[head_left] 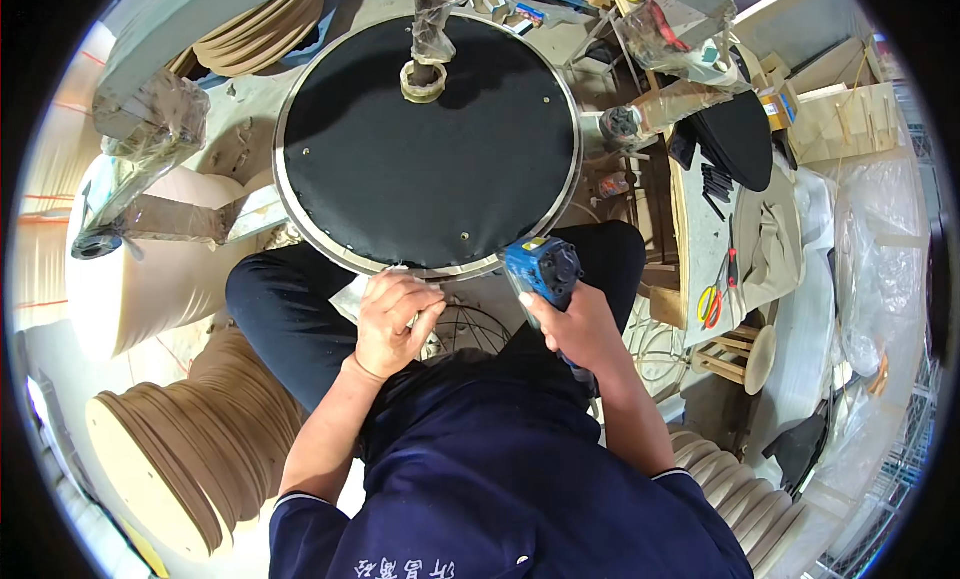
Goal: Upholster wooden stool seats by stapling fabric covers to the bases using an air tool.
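A round black fabric-covered panel, like a chair seat turned bottom up, sits in front of me with a pale rim around it. My left hand is at its near edge, fingers curled in and fingertips touching the rim; whatever they pinch is hidden. Closed around a blue staple gun is my right hand. The tool's head meets the rim's near right side, to the right of my left hand. A plastic-wrapped post with a ring stands on the panel's far part.
Wrapped metal arms stick out left and right of the panel. A large beige coil lies at lower left. On the right-hand bench are scissors, a red-handled tool and black fabric pieces. A small wooden spool stands below.
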A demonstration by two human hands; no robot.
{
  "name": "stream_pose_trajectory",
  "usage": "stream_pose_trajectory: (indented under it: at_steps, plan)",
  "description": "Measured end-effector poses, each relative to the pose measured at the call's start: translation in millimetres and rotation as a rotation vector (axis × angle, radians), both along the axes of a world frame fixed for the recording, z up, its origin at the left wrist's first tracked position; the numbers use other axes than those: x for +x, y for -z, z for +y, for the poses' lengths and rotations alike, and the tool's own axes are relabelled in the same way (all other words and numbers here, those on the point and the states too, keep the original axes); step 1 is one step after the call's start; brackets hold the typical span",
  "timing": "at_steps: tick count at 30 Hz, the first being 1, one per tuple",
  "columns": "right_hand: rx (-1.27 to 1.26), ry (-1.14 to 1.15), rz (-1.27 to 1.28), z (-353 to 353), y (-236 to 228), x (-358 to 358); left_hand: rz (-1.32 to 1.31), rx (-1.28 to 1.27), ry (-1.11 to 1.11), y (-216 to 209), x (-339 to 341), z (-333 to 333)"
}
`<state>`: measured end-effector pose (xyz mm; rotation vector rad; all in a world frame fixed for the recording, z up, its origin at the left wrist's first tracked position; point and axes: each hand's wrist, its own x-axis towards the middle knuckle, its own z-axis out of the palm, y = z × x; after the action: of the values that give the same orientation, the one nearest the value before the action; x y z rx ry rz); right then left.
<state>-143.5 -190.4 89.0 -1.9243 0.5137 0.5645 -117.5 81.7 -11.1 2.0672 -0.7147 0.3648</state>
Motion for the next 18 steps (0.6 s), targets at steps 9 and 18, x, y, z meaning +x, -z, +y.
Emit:
stream_pose_trajectory:
  at_steps: [9,18]
  plan:
    - [0.02,0.31,-0.162,-49.3,-15.8,-38.9,0.351,-0.213,-0.084,-1.7,4.0,-23.9]
    - [-0.208,0.616,-0.27,-121.6,-7.8,-71.8,0.313,-0.14,-0.01,-2.0,37.8,-61.2]
